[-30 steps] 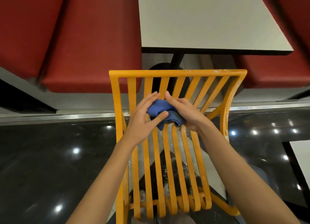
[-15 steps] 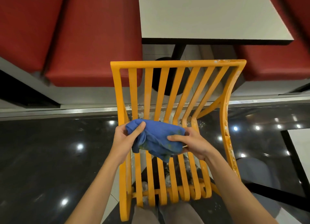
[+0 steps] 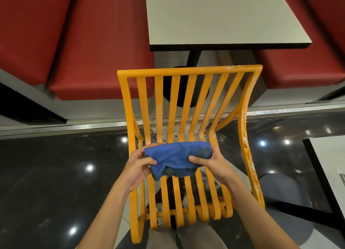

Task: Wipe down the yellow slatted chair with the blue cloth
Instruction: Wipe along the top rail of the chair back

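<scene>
A yellow slatted chair [image 3: 188,71] stands in front of me, seen from above its backrest, with white specks on its right side. A bunched blue cloth [image 3: 175,156] is held over the slats at mid height. My left hand [image 3: 136,166] pinches the cloth's left end between thumb and fingers. My right hand [image 3: 209,161] grips its right end, thumb on top. Both forearms reach up from the bottom of the view.
A white table [image 3: 214,15] with a dark edge and a black pedestal [image 3: 194,58] stands beyond the chair. Red padded benches [image 3: 84,43] flank it left and right. The floor [image 3: 56,174] is glossy black; another white tabletop [image 3: 330,164] and a grey seat [image 3: 283,189] lie at right.
Both hands drew the cloth from the upper slats down toward me and spread it wider between them. The view also tilted, so the chair sits lower in frame.
</scene>
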Tool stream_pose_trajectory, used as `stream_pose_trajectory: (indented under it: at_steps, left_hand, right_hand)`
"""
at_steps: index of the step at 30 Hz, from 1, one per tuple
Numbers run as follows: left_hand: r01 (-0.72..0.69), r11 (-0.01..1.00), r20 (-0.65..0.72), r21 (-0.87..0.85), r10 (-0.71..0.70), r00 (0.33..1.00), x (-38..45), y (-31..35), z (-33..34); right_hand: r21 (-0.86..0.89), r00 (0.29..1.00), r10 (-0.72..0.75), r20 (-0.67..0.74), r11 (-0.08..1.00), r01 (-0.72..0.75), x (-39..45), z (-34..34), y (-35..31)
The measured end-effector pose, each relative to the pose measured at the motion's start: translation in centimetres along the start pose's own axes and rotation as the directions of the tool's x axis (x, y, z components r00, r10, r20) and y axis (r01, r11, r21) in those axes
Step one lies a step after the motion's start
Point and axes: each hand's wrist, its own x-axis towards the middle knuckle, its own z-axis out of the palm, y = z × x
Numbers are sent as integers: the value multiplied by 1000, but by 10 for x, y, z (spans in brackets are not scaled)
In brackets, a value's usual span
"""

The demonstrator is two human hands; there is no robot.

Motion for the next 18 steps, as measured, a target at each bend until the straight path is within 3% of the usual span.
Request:
stream_pose_trajectory:
  at_steps: [4, 10, 12, 15, 18]
  left_hand:
    - [-169, 982, 0, 83, 170, 985, -2, 0, 9]
    - [-96, 995, -130, -3, 95, 987, -2, -2, 33]
    - [-104, 993, -171, 56, 112, 979, -4, -4, 43]
    - [-120, 980, -341, 161, 169, 925, 0, -14, 60]
    - [-208, 953, -401, 219, 282, 872, -6, -20, 96]
  right_hand:
    - [-92, 993, -117, 8, 989, 118, -3, -5, -5]
    - [-10, 998, -46, -46, 999, 45, -5, -10, -1]
    - [-32, 991, -81, -104, 996, 78, -7, -9, -3]
    - [-146, 964, -178, -199, 978, 151, -9, -3, -8]
    - [-262, 950, -223, -219, 951, 163, -12, 15, -10]
